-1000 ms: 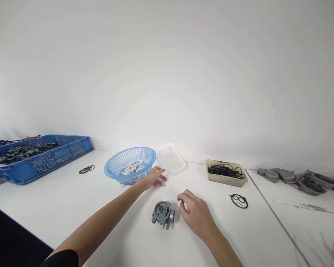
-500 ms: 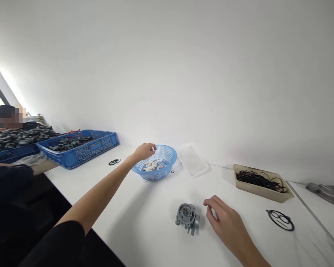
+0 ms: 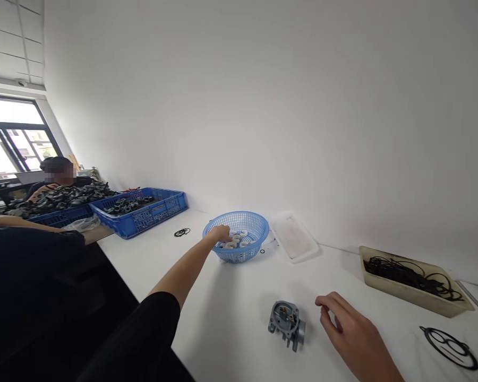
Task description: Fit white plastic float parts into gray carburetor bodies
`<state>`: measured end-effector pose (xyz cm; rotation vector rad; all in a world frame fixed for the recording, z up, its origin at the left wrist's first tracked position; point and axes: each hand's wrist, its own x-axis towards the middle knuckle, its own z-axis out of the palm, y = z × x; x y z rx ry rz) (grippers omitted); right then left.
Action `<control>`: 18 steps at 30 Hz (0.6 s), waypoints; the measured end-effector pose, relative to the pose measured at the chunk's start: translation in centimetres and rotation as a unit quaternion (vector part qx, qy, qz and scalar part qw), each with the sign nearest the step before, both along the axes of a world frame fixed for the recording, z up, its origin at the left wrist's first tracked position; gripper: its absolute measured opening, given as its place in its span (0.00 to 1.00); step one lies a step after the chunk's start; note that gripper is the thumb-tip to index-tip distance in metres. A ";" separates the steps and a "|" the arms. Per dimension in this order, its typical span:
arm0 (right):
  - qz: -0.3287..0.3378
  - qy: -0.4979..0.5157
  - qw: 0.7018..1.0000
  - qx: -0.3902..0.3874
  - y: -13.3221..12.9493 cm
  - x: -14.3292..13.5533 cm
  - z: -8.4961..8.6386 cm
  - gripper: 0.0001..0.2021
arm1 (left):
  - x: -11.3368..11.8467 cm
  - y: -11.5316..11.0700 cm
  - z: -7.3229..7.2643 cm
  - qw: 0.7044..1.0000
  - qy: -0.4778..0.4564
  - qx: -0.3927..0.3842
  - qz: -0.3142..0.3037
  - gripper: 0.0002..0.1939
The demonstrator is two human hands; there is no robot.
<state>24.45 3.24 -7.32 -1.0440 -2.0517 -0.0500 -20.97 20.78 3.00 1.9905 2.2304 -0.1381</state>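
My left hand (image 3: 220, 234) reaches over the near rim of a blue mesh basket (image 3: 239, 258), its fingertips down among several white curved plastic pieces (image 3: 245, 243). The fingers look bent together, but whatever they grip is hidden. On the white table to the right, my right hand (image 3: 348, 326) hovers with loosely curled fingers and a gap to the thumb, holding nothing. Just left of it sits a grey metal carburetor body (image 3: 287, 322), its open bowl side facing up with brass parts inside. The two do not touch.
A white tray (image 3: 295, 239) stands behind the carburetor. A cream bin (image 3: 414, 297) holds black rubber rings; black gaskets (image 3: 450, 347) lie before it. Further left are more rings (image 3: 182, 232), blue crates (image 3: 139, 220) of metal parts, and a person (image 3: 59, 172) behind.
My left hand has lowered from above the basket rim into it, down to the white pieces. My right hand stays beside the carburetor. The view has swung to the left.
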 end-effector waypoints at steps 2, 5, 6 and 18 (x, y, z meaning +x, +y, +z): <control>0.010 -0.005 1.000 -0.002 -0.3 -0.1 0.2 0.10 | -0.3 0.6 0.3 1.000 0.014 -0.010 -0.003 0.18; 0.015 -0.022 1.000 -0.007 -0.7 -0.5 0.7 0.12 | -1.1 1.1 1.1 0.999 0.033 -0.027 -0.019 0.18; 0.012 -0.028 0.999 -0.008 -0.9 -0.6 0.9 0.12 | -1.3 1.1 1.4 0.998 0.039 -0.037 -0.026 0.18; 0.000 -0.025 1.000 0.016 -0.6 -0.6 0.5 0.11 | -1.4 0.9 1.3 0.991 0.081 -0.085 -0.058 0.18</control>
